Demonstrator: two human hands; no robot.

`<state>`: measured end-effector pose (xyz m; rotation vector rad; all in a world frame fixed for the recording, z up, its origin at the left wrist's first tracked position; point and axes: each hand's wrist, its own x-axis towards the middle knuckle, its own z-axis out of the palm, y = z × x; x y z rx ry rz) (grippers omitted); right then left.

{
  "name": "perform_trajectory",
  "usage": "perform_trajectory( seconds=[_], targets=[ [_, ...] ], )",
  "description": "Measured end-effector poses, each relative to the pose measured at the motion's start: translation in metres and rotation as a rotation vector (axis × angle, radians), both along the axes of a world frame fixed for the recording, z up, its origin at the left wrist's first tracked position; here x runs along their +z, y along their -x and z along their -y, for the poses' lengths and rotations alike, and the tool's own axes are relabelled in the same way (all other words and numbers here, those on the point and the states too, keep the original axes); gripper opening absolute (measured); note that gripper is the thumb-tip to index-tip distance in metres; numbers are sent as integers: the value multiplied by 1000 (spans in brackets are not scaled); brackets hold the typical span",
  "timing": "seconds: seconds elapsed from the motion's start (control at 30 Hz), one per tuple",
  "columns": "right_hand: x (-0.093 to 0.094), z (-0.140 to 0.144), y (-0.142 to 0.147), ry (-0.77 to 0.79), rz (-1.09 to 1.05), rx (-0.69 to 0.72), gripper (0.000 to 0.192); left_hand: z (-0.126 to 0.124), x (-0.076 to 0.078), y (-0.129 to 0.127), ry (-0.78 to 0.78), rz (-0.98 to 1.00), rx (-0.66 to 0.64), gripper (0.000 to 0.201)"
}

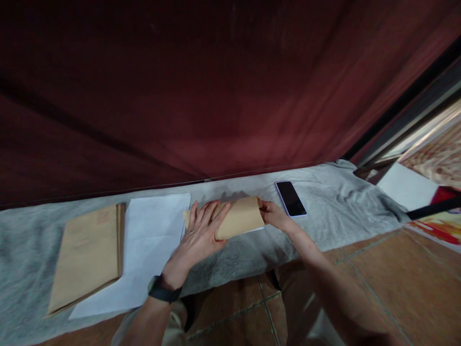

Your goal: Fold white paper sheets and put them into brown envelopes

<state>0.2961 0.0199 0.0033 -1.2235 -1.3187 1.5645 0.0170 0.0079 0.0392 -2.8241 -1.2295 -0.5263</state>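
A brown paper envelope [242,219] lies crosswise in front of me, slightly bowed, with a thin white paper edge [256,229] showing along its lower right side. My left hand [201,233], a dark watch on its wrist, is laid over the envelope's left part. Its fingers are spread across the top and the thumb is at the lower edge, holding it. At the right end, my right hand [274,215] grips the envelope's edge with curled fingers; the fingertips are hidden by the paper.
On the left, a stack of brown envelopes [88,250] partly covers white paper sheets [154,240]. A phone [291,198] lies right of my right hand. Grey cloth [342,206] spreads beneath everything, against a dark red upright surface [230,96]. Tiled floor [396,278] lies nearer me.
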Motion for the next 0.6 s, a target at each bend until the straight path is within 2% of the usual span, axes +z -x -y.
perform_trajectory(
  seconds=[0.07, 0.17, 0.2, 0.23, 0.27, 0.33, 0.5, 0.6],
  targets=[
    [-1, -3, -2, -75, 39, -66, 33, -2, -4, 2, 23, -10, 8, 104],
    [10, -3, -11, -280, 94, -315, 28, -5, -10, 2, 43, -10, 32, 105],
    [15, -1, -14, -324, 92, -408, 26, -6, -11, 2, 52, -8, 40, 106],
    [20, 2, -17, -334, 75, -441, 25, -7, -13, 1, 64, -4, 47, 107],
    [25, 5, -19, -324, 34, -420, 26, -7, -15, 1, 80, 1, 53, 108],
    [30, 14, -19, -257, -13, -280, 30, -8, -18, -1, 110, 14, 59, 110],
    [23, 25, -16, -258, 311, 82, 22, -5, -23, -5, 132, -15, 1, 109],
    [21, 27, -22, -214, 314, 240, 21, -2, -25, -8, 143, -14, -58, 109]
  ],
)
